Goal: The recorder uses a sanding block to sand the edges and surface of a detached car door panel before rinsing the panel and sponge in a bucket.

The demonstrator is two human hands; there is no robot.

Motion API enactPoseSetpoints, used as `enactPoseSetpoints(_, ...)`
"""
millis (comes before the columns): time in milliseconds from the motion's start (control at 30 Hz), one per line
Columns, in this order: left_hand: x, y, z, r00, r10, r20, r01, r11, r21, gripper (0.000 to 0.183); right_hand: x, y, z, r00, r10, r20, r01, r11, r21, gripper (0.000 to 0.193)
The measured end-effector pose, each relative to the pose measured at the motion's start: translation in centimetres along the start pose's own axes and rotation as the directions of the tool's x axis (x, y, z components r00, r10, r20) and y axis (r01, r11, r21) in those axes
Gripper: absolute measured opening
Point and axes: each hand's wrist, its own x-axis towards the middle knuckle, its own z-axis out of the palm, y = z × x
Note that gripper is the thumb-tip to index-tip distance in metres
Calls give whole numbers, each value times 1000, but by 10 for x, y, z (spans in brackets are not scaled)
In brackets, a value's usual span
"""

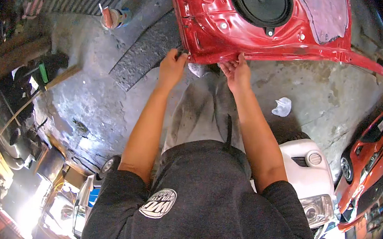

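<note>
A red car door panel (211,32) is in front of me, its bare inner side showing, with a round black speaker (262,4) set in it. At the door's near left corner, the thumb and fingers of my left hand (172,68) are pinched together. Whatever lies between those fingertips is too small to make out. My right hand (238,74) grips the near edge farther along, thumb at the rim and fingers curled beneath. What supports the door is hidden.
Dark matting (139,57) lies on the concrete floor at left, near a can (113,18). A crumpled clear plastic piece (281,106) lies right of my arm. A white car front (308,170) stands close at right, with a red car (368,163) beyond.
</note>
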Motion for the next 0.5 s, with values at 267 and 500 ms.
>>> enactPoseSetpoints(267,20,31,-20,926,375,-39,-317,832,456,40,0,-1,1,1000,24,5,-24,994,104,37)
enactPoseSetpoints(500,5,47,-17,976,130,174,-188,906,378,40,1,2,-3,1000,-21,18,19,997,79,32)
